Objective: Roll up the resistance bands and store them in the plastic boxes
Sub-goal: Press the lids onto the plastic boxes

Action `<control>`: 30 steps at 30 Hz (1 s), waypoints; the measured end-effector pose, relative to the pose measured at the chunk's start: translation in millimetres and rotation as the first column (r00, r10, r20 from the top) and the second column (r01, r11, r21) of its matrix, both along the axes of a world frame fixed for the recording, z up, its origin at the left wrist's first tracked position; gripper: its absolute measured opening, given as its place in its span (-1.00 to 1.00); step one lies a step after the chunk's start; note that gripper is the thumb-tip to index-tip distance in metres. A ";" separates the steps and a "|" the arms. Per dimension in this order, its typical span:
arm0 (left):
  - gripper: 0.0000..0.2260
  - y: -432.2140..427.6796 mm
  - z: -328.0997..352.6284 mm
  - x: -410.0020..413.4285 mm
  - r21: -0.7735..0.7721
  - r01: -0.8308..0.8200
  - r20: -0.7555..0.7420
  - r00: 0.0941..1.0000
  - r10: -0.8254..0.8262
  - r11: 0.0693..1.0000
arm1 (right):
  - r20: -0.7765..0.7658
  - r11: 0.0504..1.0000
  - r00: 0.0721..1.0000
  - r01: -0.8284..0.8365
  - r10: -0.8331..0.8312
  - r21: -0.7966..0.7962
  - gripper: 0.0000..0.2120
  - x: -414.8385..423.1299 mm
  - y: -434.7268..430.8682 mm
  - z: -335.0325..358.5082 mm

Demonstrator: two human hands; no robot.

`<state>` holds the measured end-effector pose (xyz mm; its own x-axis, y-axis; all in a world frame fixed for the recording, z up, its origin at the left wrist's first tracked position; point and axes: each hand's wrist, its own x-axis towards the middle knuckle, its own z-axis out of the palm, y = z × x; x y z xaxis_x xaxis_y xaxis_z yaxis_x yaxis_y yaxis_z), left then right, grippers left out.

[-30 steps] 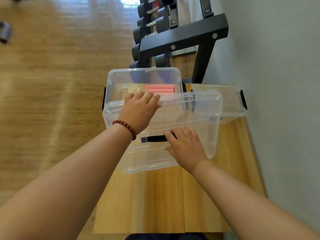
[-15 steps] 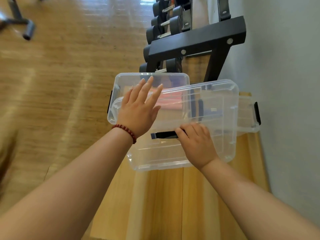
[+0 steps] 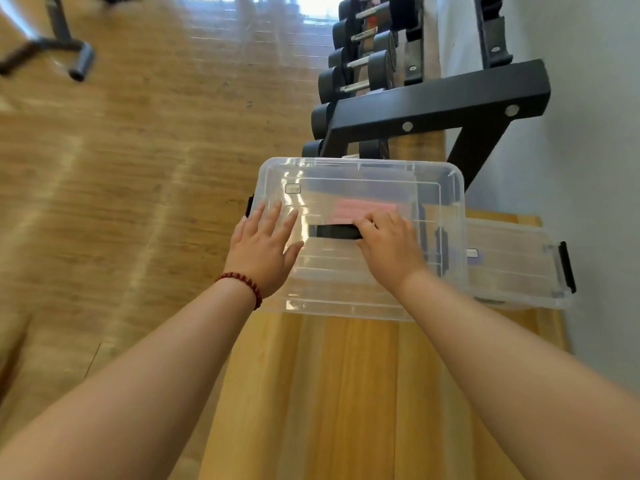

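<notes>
Fingers (image 3: 373, 224) around flat black handle (image 3: 332, 232), clear plastic box (image 3: 434, 188)

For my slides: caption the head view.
Right hand grips the black handle of the lid; left hand rests flat on it.

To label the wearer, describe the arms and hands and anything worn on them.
Both forearms are bare, no sleeves in view. The left hand has a bracelet of dark red round beads at its wrist. The right hand wears nothing; no gloves, rings or watch show.
</notes>
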<state>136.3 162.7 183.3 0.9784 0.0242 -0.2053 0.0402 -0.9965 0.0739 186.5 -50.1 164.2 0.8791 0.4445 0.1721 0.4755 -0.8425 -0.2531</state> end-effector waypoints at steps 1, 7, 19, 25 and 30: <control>-0.48 6.4 -4.4 5.0 -0.002 -0.006 -0.025 1.000 0.006 1.000 | -0.004 1.000 1.000 -0.005 0.005 -0.014 -0.77 7.6 7.6 -4.0; -0.48 43.1 -33.1 34.2 0.035 -0.009 -0.117 0.993 0.013 0.999 | -0.037 0.994 0.999 -0.026 0.023 -0.104 -0.74 42.6 46.5 -22.4; -0.45 59.6 -83.8 57.0 -0.045 -0.008 -0.177 0.984 0.000 0.999 | -0.206 0.989 0.970 0.113 -0.131 -0.098 -0.71 57.0 65.5 -57.2; -0.46 62.9 -87.3 59.7 -0.058 -0.018 -0.186 0.983 0.007 0.998 | -0.233 0.985 0.959 0.138 -0.159 -0.106 -0.68 58.0 70.9 -64.3; -0.46 64.1 -91.1 62.3 -0.069 -0.010 -0.183 0.983 -0.002 0.998 | -0.258 0.978 0.947 0.164 -0.193 -0.130 -0.56 56.1 85.4 -60.7</control>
<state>198.6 226.8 92.2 0.9241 0.0075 -0.3821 0.0634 -0.9890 0.1339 242.6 35.3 103.5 0.9528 0.2790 -0.1196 0.2421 -0.9361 -0.2551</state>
